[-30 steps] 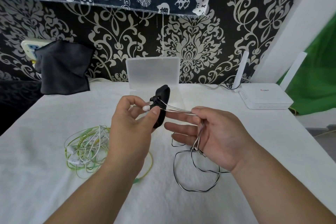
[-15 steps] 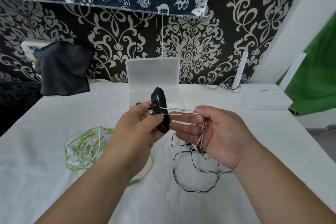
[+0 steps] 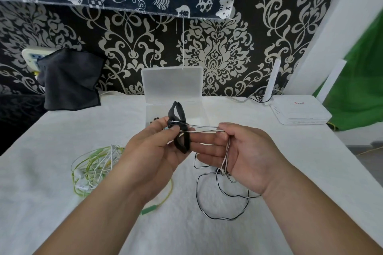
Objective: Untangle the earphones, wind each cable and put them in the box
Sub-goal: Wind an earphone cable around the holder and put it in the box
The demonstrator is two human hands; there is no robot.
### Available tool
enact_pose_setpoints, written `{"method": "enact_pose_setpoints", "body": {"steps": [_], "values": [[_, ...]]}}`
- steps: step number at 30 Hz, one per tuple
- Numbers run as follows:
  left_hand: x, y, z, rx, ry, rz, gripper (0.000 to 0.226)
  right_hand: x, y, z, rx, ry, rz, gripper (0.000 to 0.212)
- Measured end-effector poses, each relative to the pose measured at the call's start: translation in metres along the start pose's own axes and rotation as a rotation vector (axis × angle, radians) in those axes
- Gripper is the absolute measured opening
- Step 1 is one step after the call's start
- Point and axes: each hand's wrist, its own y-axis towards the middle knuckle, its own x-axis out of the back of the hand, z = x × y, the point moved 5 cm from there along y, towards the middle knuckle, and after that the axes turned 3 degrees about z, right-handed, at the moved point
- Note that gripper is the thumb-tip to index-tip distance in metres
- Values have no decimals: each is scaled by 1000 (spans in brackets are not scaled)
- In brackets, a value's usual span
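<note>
My left hand point(image 3: 153, 151) pinches the black ear-hook earpieces point(image 3: 179, 128) of a black-and-white earphone above the table. Its cable point(image 3: 222, 203) runs right to my right hand point(image 3: 244, 155), which grips the strands between thumb and fingers; the rest hangs down and loops on the white cloth. A tangle of green and white earphones point(image 3: 95, 166) lies on the cloth left of my left forearm, with a green plug point(image 3: 148, 210) near it. The clear plastic box point(image 3: 172, 87) stands open behind my hands, lid upright.
A dark grey cloth point(image 3: 70, 80) hangs over something at the back left. A white router point(image 3: 300, 112) with an upright antenna sits at the back right. The white table cover point(image 3: 51, 203) ends at a patterned wall behind.
My left hand has turned over the earpieces and closed its fingers on them, hiding the white tip. The ear hooks have risen slightly. My right hand keeps its hold on the cable.
</note>
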Motion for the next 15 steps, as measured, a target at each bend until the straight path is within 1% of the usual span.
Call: {"method": "enact_pose_setpoints", "body": {"steps": [4, 6, 9, 13, 15], "values": [[5, 1, -3, -52, 10, -85, 17, -2, -1, -2, -2, -22, 11, 37], [9, 2, -3, -59, -3, -148, 17, -1, -1, -3, -7, -87, -10, 36], [14, 4, -6, -61, -49, -211, 16, 8, -4, 2, 13, -400, -83, 33], [19, 6, -7, -59, 3, -190, 13, 14, -11, 24, 84, -704, -86, 32], [19, 7, -7, -55, 33, -168, 12, 15, -15, 31, 109, -812, -79, 29]]}}
